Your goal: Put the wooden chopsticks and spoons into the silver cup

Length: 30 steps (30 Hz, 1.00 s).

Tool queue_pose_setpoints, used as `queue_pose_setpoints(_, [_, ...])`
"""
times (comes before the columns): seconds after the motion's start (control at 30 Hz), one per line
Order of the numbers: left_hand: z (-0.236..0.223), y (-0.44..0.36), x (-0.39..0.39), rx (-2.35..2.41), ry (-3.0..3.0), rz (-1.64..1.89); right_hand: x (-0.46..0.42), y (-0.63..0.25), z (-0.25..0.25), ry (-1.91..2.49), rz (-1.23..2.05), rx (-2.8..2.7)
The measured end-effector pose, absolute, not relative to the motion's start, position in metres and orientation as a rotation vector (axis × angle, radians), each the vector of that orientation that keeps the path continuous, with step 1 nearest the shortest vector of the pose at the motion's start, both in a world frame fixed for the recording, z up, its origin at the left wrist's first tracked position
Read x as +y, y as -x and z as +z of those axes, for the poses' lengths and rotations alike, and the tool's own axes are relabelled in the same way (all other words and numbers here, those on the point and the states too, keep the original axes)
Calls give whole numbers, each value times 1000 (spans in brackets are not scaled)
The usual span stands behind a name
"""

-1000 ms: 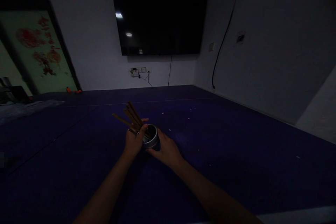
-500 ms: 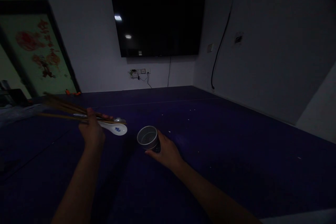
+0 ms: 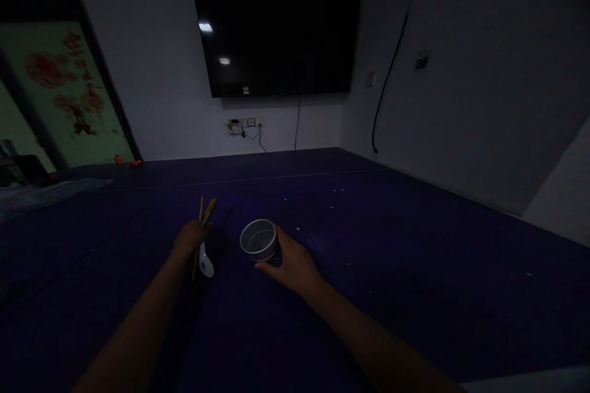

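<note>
My left hand (image 3: 191,237) is closed around a bundle of wooden chopsticks (image 3: 209,210) and a white soup spoon (image 3: 206,263) with a blue mark. The chopsticks point up and away, while the spoon's bowl hangs down below the hand. Other utensils in the bundle are mostly hidden by the fingers. My right hand (image 3: 294,262) grips a round grey metal cup (image 3: 259,239) by its right side. The cup stands upright with its mouth facing up, and small holes show low on its side. The bundle is left of the cup, apart from it.
A dark purple surface (image 3: 391,245) with small white scraps spreads out to the walls. A crumpled plastic sheet (image 3: 50,193) lies at the left. A television (image 3: 279,40) hangs on the far wall above several sockets, and a black cable (image 3: 389,77) runs down the right wall.
My left hand has swung the bundle from lying sideways to nearly upright, with the spoon's bowl now pointing down. The right hand and the cup have stayed about where they were.
</note>
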<state>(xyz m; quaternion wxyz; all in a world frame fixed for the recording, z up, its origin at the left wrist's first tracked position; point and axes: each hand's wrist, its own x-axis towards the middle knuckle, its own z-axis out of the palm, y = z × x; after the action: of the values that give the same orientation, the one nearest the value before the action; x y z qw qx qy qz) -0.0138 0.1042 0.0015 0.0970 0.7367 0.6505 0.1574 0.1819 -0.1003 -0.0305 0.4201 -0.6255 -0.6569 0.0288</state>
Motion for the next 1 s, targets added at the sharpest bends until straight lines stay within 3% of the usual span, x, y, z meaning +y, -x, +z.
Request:
queue_pose_setpoints(0.3, [-8, 19, 106, 1953, -2223, 206, -100, -183, -31, 1549, 57, -1655])
queue_pose_setpoints(1.0, [-14, 18, 82, 2254, -2126, 243, -100, -184, -31, 1553, 77, -1667])
